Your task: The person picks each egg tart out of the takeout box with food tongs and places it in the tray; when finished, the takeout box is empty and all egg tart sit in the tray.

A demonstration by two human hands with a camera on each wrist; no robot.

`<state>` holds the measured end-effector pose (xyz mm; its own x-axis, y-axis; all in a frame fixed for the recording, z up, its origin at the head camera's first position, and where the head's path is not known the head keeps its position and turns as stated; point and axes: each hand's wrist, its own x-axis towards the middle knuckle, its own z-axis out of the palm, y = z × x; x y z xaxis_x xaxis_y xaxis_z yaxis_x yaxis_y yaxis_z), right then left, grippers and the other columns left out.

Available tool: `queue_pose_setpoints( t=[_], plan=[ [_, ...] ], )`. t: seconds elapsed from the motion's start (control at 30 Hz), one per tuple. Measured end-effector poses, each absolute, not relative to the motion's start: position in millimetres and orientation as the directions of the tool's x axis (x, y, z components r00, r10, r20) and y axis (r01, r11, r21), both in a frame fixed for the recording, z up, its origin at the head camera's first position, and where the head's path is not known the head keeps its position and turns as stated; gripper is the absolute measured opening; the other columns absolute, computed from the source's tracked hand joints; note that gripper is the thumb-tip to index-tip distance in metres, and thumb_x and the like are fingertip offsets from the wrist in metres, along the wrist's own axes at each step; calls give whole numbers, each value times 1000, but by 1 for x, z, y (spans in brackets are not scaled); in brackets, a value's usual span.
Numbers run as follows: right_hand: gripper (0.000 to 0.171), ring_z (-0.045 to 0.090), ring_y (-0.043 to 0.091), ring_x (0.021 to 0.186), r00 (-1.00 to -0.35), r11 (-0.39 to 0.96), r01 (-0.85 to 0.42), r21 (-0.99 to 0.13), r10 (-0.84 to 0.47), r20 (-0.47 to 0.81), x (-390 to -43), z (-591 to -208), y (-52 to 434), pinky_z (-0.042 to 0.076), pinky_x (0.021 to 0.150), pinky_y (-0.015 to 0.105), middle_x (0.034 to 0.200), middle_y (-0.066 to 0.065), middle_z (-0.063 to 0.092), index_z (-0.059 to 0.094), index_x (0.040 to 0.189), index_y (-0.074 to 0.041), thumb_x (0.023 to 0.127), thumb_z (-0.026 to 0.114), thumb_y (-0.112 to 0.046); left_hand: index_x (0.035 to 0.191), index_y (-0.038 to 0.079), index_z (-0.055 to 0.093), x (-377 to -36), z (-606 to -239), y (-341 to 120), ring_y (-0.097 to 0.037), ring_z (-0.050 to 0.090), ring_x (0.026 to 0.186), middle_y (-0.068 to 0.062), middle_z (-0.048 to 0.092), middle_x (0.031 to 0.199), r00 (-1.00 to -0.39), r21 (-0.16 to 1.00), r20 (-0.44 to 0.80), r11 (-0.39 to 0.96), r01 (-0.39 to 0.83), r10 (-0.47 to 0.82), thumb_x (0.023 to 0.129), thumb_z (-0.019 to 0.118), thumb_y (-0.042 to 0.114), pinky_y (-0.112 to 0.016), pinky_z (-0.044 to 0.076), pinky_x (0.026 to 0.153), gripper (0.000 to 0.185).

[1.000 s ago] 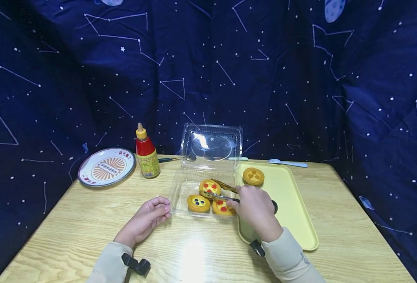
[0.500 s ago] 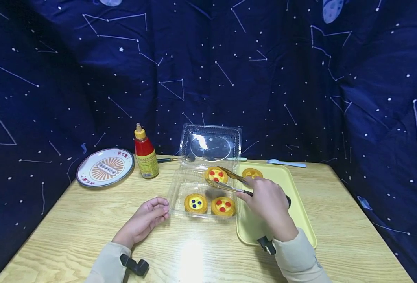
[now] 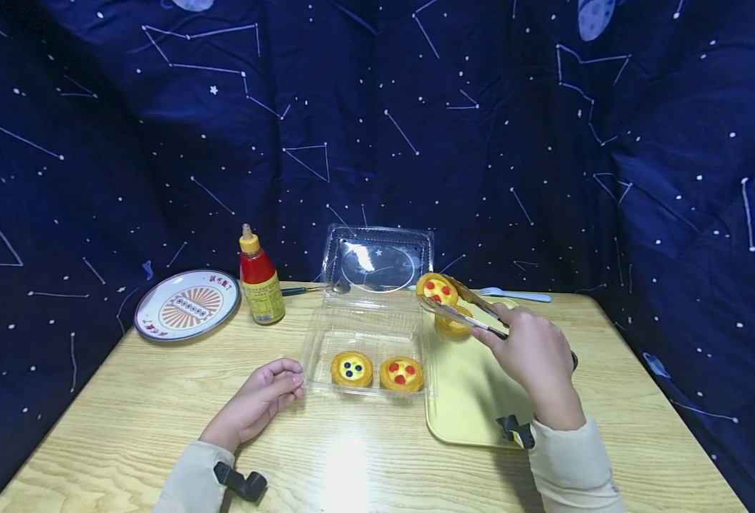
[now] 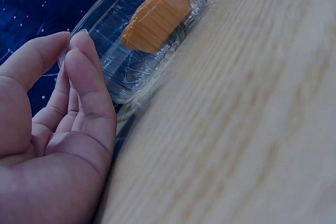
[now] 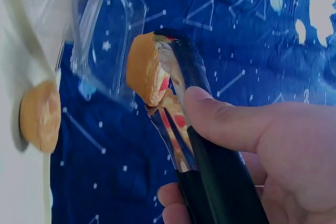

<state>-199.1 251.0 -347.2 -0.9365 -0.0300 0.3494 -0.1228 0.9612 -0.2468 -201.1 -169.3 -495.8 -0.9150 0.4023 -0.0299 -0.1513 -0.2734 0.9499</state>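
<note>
My right hand (image 3: 534, 353) grips metal tongs with black handles (image 5: 220, 177). A tart with red dots (image 3: 437, 285) is pinched between the tong tips. In the right wrist view it hangs clear of everything below, apart from the plain tart (image 5: 41, 116) on the yellow tray. My left hand (image 3: 258, 399) pinches the left rim of a clear plastic clamshell box (image 3: 365, 324) between thumb and fingers. Inside the box, along its front, sit a tart with blue dots (image 3: 352, 368) and another red-dotted tart (image 3: 401, 373). The box's lid (image 3: 377, 260) stands up at the back.
The yellow tray (image 3: 474, 399) lies against the box's right side. Behind it is a blue fork (image 3: 518, 296). At the back left are a red sauce bottle (image 3: 262, 285), a patterned plate (image 3: 188, 305) and a dark-handled utensil (image 3: 297, 291). A starry curtain (image 3: 377, 142) hangs behind the table.
My right hand lifted the red-dotted tart out of the box with the tongs and carried it right, over the tray's back left corner. My left hand stayed at the rim.
</note>
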Motion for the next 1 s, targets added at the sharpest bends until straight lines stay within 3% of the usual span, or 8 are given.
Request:
queue_pose_setpoints(
  t=[0.07, 0.3, 0.7, 1.0],
  plan=[
    [58, 61, 40, 71, -939, 961, -101, -259, -6, 345, -201, -347, 259, 44, 53, 52, 90, 19, 68, 68, 123, -9, 82, 77, -49, 114, 1, 52, -201, -496, -169, -11, 63, 87, 0, 62, 96, -915, 950, -28, -274, -150, 403, 99, 56, 4, -21, 53, 78, 16],
    [62, 60, 53, 88, -947, 957, -12, -291, 82, 309, -208, -353, 292, 43, 51, 53, 111, 32, 63, 64, 130, -12, 86, 70, -55, 114, 0, 52, -202, -496, -169, -12, 63, 87, -2, 62, 97, -914, 950, -24, -274, -147, 404, 99, 57, 5, -22, 53, 79, 17],
    [55, 59, 49, 79, -967, 947, 80, -310, 150, 208, -220, -375, 331, 40, 48, 47, 105, 33, 61, 68, 118, -10, 85, 71, -54, 112, 4, 54, -201, -500, -171, -12, 63, 88, -3, 61, 98, -914, 949, -23, -278, -147, 404, 98, 57, 4, -21, 53, 78, 14],
    [79, 56, 57, 95, -978, 938, 196, -287, 208, 14, -224, -386, 343, 45, 53, 50, 125, 40, 51, 58, 135, -5, 83, 66, -64, 111, 4, 53, -202, -500, -170, -11, 62, 87, -1, 62, 97, -916, 950, -22, -278, -145, 401, 99, 56, 3, -21, 53, 78, 13]
  ],
)
